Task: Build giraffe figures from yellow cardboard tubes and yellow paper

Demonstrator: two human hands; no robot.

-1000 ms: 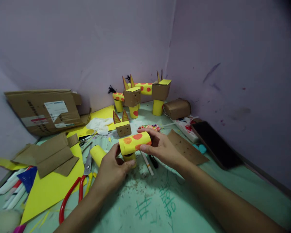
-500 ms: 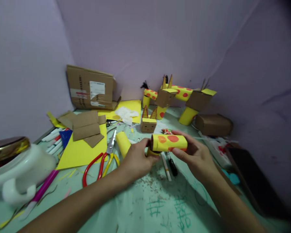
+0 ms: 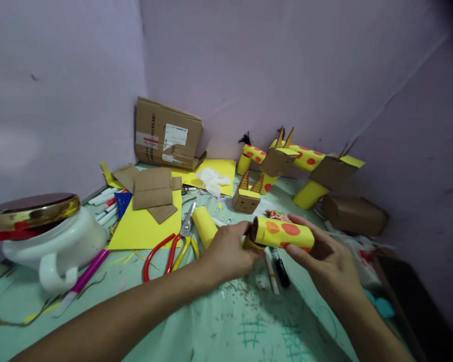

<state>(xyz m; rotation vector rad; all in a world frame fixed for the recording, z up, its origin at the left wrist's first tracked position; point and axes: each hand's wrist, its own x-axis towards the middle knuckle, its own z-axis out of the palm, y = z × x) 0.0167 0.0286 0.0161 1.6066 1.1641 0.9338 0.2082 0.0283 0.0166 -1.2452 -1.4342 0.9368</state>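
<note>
My right hand (image 3: 326,256) grips the far end of a yellow paper tube with orange-red spots (image 3: 287,234), which lies roughly level. At its open left end my left hand (image 3: 234,251) is closed on a second yellow tube (image 3: 253,245), mostly hidden by the fingers and the spotted tube. The two tubes meet or overlap there; whether they are joined I cannot tell. Left of that hand lies a plain yellow tube (image 3: 205,224), with red-handled scissors (image 3: 169,251) beside it. Just beyond my hands sits a small cardboard box head with pointed ears (image 3: 246,200).
Giraffe-like figures of tubes and boxes (image 3: 309,158) stand at the back right. Yellow sheets (image 3: 143,234) and cardboard scraps (image 3: 153,188) lie left. A white cup (image 3: 56,251), purple marker (image 3: 86,274), black marker (image 3: 281,271), folded carton (image 3: 168,133) and dark phone-like slab (image 3: 411,291) surround the work.
The view has swung left, so everything sits farther right in the picture. My hands keep the same hold on the two tubes, with little visible movement between them.
</note>
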